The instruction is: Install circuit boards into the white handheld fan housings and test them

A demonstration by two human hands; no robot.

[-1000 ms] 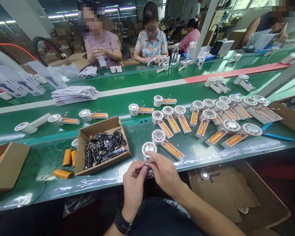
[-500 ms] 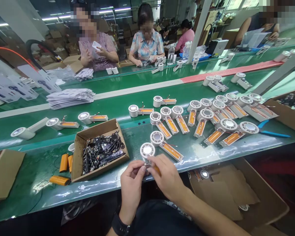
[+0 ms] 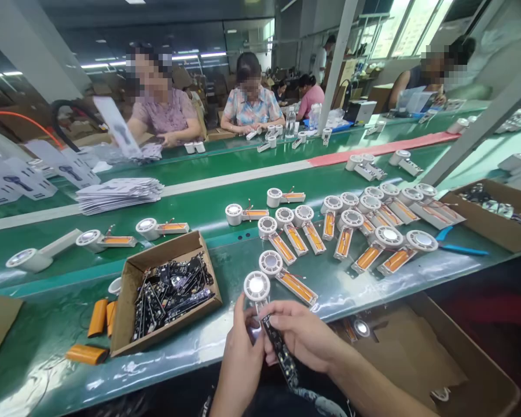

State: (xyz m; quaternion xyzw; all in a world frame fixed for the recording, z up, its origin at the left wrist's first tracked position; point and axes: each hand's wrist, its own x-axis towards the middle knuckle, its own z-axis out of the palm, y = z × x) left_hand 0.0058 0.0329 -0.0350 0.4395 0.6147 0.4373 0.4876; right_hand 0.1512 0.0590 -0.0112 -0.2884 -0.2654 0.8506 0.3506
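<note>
A white handheld fan [image 3: 257, 286] with a round grille head is in front of me at the bench edge. My left hand [image 3: 243, 356] is closed around the fan below its head. A long black circuit board [image 3: 282, 353] lies lengthwise along the fan's handle, its lower end pointing towards me. My right hand [image 3: 301, 333] grips the board from the right with thumb and fingers near its upper end. The handle's inside is hidden by the board and my fingers. Just beyond, another fan with an orange battery [image 3: 297, 288] in its open handle lies on the bench.
A cardboard box [image 3: 212, 289] of black circuit boards stands to the left, with loose orange batteries [image 3: 98, 317] beside it. Several open fans [image 3: 351, 219] and blue cutters [image 3: 462, 250] lie to the right. Below the edge is a large carton [image 3: 473, 353]. Co-workers sit across the belt.
My hands were pinched together at the wires below the fan head; now the circuit board shows along the handle in my right hand. Across the belt, a co-worker has lifted a white printed card.
</note>
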